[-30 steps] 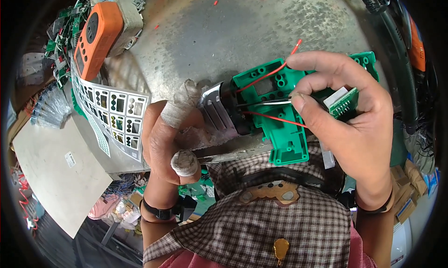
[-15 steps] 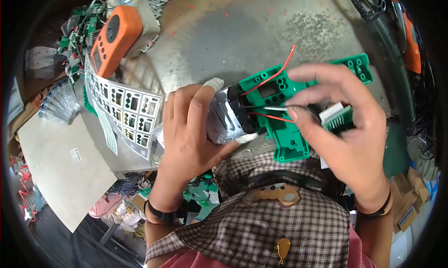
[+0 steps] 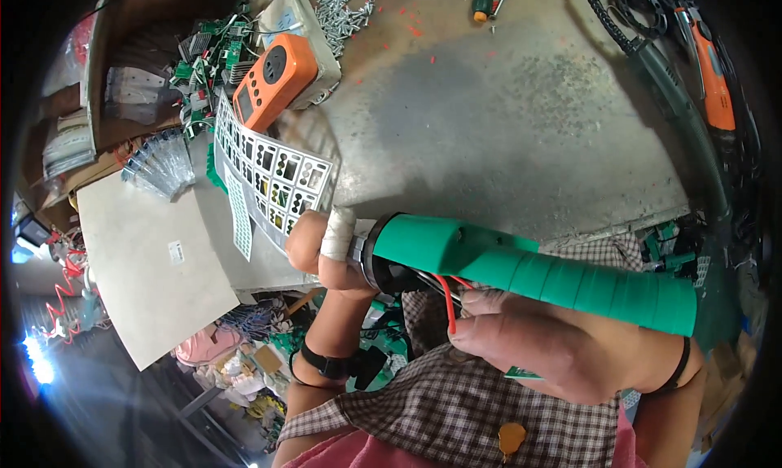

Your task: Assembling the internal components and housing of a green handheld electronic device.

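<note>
A: Where is the green housing (image 3: 497,260), and how are the hands?

B: Between both hands, above the checked apron (image 3: 456,403) near the front edge of the bench (image 3: 505,150), outer face up. Left hand (image 3: 330,256) wrapped round the metal end, beside the black collar (image 3: 391,276). Right hand (image 3: 562,350) curled under the handle part, thumb tip at a red wire (image 3: 449,305) — whether it pinches the wire, cannot tell.

A: And the circuit board (image 3: 523,374)?

B: Only a green edge shows, below the right hand; the grip on it is hidden.

A: Notes on good handling?

B: My judgement: support the metal end firmly, as it is probably the heavy one. Give the wires slack whenever the housing tilts; a tug could strain their joints. Keep them off the housing's rim, and hold the board by its edges.

A: Containers?

B: Clear plastic bag (image 3: 134,93) at far left, contents too blurred to name. Clear sleeves (image 3: 159,166) fanned out nearby, contents likewise uncertain. Pale box (image 3: 327,70) against the orange meter (image 3: 277,77), inside not visible. Screws (image 3: 344,18) beside it — heaped loose on the bench
</note>
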`<state>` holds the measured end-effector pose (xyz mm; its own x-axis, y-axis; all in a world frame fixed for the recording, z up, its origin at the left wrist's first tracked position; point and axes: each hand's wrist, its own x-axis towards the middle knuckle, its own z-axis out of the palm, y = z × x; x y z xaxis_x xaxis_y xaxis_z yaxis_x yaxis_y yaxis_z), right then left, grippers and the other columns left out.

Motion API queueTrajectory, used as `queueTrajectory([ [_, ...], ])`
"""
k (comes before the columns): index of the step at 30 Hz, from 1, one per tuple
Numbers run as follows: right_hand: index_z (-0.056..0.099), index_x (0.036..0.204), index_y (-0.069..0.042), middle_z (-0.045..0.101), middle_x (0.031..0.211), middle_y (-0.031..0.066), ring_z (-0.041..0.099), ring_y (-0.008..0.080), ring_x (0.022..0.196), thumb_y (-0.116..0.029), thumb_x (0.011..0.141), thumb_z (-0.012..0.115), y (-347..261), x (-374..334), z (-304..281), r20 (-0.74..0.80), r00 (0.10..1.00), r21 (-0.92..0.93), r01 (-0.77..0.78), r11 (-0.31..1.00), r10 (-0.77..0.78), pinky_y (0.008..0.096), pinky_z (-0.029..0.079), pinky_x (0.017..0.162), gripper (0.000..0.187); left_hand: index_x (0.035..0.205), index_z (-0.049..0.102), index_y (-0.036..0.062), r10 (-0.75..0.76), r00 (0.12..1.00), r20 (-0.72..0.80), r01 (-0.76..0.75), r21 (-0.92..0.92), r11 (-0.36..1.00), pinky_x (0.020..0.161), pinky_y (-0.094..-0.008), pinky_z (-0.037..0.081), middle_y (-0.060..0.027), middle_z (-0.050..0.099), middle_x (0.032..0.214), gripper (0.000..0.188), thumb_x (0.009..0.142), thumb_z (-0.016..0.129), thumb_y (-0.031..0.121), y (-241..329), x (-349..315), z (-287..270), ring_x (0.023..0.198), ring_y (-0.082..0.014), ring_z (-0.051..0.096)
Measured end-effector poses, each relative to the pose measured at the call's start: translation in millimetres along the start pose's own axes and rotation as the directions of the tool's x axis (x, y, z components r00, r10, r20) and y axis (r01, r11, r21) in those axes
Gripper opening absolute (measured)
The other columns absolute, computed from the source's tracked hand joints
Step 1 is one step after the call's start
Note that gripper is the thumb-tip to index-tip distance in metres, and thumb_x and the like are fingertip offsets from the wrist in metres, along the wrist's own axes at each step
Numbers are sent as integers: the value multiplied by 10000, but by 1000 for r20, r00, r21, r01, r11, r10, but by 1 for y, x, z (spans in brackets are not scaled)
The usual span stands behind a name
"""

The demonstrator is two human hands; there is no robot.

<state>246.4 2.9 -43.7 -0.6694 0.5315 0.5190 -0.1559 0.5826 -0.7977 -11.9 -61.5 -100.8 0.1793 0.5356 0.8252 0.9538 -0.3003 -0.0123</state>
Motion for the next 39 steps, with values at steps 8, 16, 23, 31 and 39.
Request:
queueTrajectory([
  [8,693,1065,-21,667,1071,179,662,293,1028,-41,752,735,-6,-19,7,40,985,167,-170,971,166,354,545,947,316,1147,621,32,32,999,18,-31,-68,997,504,-299,363,-26,530,729,460,770,808,217,-4,-1,-1,567,-168,510],
  [16,669,1076,9,693,1094,93,677,172,1026,-66,898,669,-6,-34,-1,494,763,290,-596,749,416,290,555,932,194,1203,573,27,34,999,11,-34,-2,999,525,-301,404,-58,547,796,550,781,816,283,-7,-5,1,608,-181,512],
  [23,684,1081,-9,676,1024,92,672,164,984,-31,855,714,-7,-18,3,198,953,-32,-228,973,229,270,580,842,229,1188,587,24,31,1000,5,-31,-13,999,539,-297,403,-80,550,861,552,794,811,341,-10,-9,-1,638,-179,515],
  [31,620,965,-52,639,1074,181,683,310,970,121,660,796,4,-2,9,-55,994,-251,73,965,-90,344,625,743,392,1212,552,31,22,999,34,-24,66,998,591,-313,415,-75,523,913,564,842,786,387,-4,-9,-1,730,-182,527],
  [39,627,992,-45,625,1082,192,688,313,941,105,673,782,11,-6,11,-135,989,-52,56,997,-63,353,629,736,384,1204,599,16,38,999,-23,-39,-27,999,484,-264,351,-36,505,816,538,809,822,304,-11,-11,9,573,-125,476],
])
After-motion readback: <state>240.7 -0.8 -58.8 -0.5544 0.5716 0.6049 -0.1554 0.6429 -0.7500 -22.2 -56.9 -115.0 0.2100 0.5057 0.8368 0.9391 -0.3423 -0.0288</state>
